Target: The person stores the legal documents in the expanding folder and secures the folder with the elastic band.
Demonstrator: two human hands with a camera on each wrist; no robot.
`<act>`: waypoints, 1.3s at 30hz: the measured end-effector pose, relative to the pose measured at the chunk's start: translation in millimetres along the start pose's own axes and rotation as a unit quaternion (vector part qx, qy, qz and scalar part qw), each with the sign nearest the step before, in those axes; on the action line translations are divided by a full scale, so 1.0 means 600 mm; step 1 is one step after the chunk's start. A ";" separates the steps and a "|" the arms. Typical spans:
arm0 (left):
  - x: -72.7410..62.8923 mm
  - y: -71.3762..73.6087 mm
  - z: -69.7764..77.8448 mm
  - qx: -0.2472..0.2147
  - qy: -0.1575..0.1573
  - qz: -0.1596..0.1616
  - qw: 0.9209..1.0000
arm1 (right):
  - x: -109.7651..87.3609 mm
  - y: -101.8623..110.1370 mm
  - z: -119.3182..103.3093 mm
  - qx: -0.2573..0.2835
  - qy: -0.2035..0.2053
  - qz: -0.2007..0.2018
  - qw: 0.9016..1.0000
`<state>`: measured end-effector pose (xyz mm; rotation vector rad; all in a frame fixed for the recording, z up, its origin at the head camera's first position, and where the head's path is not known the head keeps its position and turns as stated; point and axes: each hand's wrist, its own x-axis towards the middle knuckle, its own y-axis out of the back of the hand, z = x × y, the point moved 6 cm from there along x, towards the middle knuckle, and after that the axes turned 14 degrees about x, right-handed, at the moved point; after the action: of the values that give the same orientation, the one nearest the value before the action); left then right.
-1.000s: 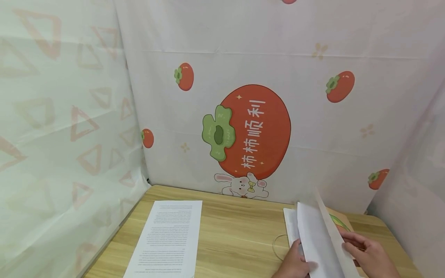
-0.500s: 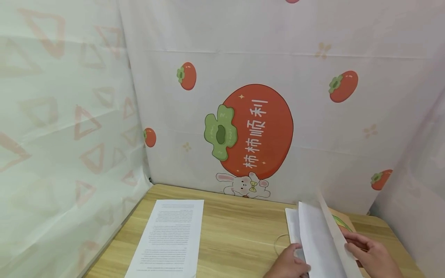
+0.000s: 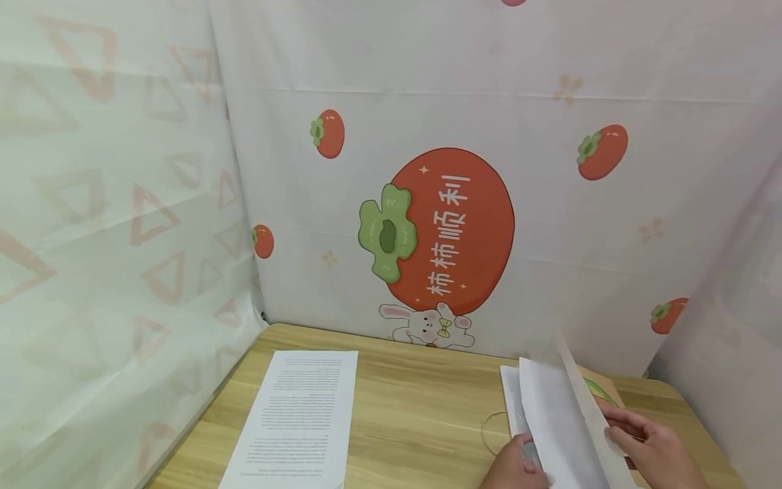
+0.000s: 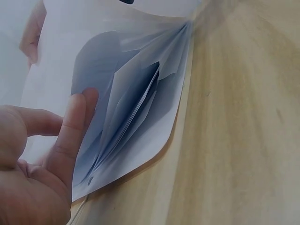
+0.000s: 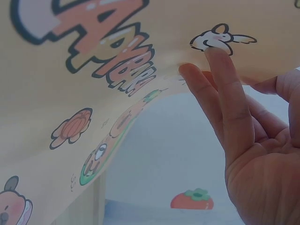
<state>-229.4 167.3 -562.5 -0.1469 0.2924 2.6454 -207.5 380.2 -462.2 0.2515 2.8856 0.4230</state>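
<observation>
An expanding file folder (image 3: pixel 550 401) lies at the right of the table, its white-lined cover flap (image 3: pixel 589 414) raised. My right hand (image 3: pixel 654 448) holds that flap by its right edge; the right wrist view shows its cartoon-printed outer side (image 5: pixel 117 89), thumb on one face and fingers on the other. My left hand (image 3: pixel 516 468) is at the folder's left edge. There, in the left wrist view, its fingers (image 4: pixel 70 126) pinch the front panel beside the fanned, translucent pockets (image 4: pixel 136 103). Papers or dividers stand inside the pockets. The lower part of the folder falls outside the head view.
A printed white sheet (image 3: pixel 293 414) lies flat on the left of the wooden table (image 3: pixel 421 414). A thin elastic loop (image 3: pixel 485 435) sticks out beside the folder. Cloth walls with persimmon prints (image 3: pixel 452 231) enclose the table's back and sides.
My left hand has shifted slightly down and right along the folder's edge, and the inner panel's top corner has moved a little left. My right hand stays on the raised flap.
</observation>
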 end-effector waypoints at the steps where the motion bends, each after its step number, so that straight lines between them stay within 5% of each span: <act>1: -0.001 0.003 0.001 0.006 0.005 0.006 1.000 | 0.001 0.000 0.000 0.001 -0.001 -0.001 1.000; 12: -0.011 0.021 0.011 0.025 0.026 0.016 0.999 | 0.002 -0.003 0.000 -0.004 -0.002 -0.001 1.000; 22: -0.026 0.055 0.015 0.023 -0.029 -0.005 0.999 | 0.002 -0.007 -0.007 -0.023 0.005 -0.009 1.000; 27: -0.034 0.089 0.008 0.020 -0.048 -0.021 0.998 | 0.001 -0.005 -0.007 -0.018 0.004 -0.007 1.000; 31: -0.050 0.127 0.001 0.037 -0.035 -0.014 0.999 | 0.003 -0.006 -0.005 -0.020 0.005 -0.010 1.000; 39: -0.082 0.229 -0.004 0.143 -0.042 0.002 0.989 | 0.007 -0.003 0.001 -0.021 0.002 -0.008 1.000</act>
<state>-249.8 26.0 -532.4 0.0577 0.6391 2.5717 -211.5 379.5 -464.0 0.2203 2.8776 0.4804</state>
